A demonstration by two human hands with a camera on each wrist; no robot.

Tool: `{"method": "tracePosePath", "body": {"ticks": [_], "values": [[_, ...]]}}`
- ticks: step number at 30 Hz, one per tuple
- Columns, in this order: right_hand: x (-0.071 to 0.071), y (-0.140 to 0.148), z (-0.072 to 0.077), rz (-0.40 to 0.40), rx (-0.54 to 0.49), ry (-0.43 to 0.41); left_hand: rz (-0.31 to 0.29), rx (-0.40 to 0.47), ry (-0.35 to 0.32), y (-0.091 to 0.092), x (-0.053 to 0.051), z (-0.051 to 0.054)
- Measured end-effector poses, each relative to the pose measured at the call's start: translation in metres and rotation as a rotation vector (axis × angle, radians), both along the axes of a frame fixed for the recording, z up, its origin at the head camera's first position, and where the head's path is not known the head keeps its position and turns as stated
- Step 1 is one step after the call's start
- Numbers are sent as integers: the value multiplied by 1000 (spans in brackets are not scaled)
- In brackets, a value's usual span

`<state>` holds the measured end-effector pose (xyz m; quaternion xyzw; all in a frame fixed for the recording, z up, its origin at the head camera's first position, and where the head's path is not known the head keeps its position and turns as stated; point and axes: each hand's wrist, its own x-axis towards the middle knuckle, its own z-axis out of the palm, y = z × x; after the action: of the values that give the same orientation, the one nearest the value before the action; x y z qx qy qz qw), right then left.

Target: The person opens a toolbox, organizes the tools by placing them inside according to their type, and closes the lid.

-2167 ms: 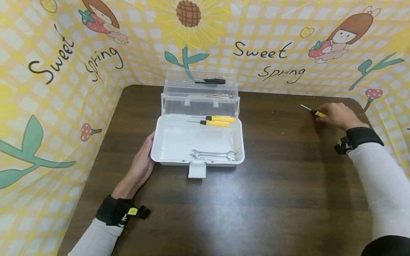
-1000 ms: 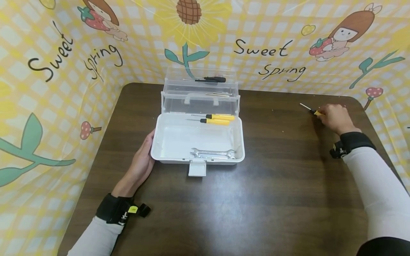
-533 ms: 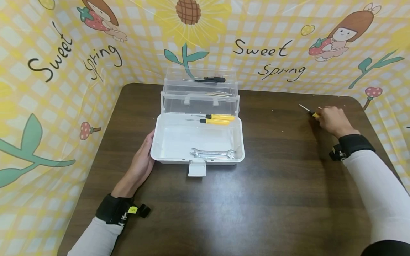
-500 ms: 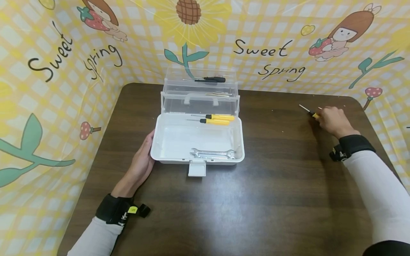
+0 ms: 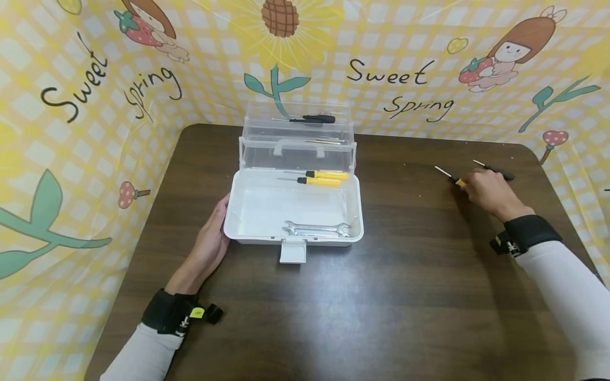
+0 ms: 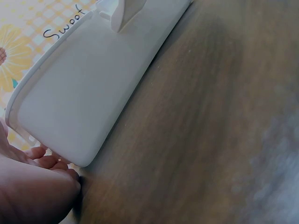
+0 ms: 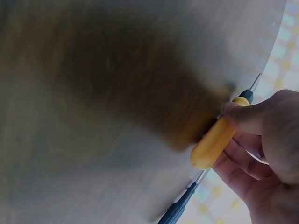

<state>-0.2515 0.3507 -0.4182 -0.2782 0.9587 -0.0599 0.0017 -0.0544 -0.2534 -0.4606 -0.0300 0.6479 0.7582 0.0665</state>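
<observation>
My right hand (image 5: 493, 194) pinches a yellow-handled screwdriver (image 7: 216, 140) between thumb and fingers, its blade pointing to the back left. Close behind that hand a dark-handled screwdriver (image 5: 503, 173) lies on the table. My left hand (image 5: 212, 241) rests against the left side of a white toolbox (image 5: 267, 209), fingers along the wall; the left wrist view has the fingertips touching the box's end. In the toolbox, two yellow-handled screwdrivers (image 5: 320, 181) lie towards the back and silver wrenches (image 5: 316, 229) along the front wall.
Behind the box, its clear tiered trays and lid (image 5: 297, 129) stand raised, with black-handled screwdrivers (image 5: 318, 119) and thin metal rods (image 5: 325, 141) on them. A white latch (image 5: 293, 251) hangs at the front. Patterned cloth (image 5: 405, 32) walls the back and sides of the brown table (image 5: 405, 296).
My right hand has shifted left and slightly towards me with the yellow-handled screwdriver, uncovering the dark-handled screwdriver behind it. My left hand and the toolbox stay put.
</observation>
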Motion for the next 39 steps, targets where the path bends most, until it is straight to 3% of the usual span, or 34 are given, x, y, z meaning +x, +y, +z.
{"method": "tracePosePath", "body": {"ticks": [14,24,39], "values": [[32,-35,8,217,-107,104,8,-4,0,1,0,-1],[52,-63,25,290,-133,123,5,-5,-4,1,0,0],[71,-118,67,434,-205,162,15,6,-14,2,0,0]]}}
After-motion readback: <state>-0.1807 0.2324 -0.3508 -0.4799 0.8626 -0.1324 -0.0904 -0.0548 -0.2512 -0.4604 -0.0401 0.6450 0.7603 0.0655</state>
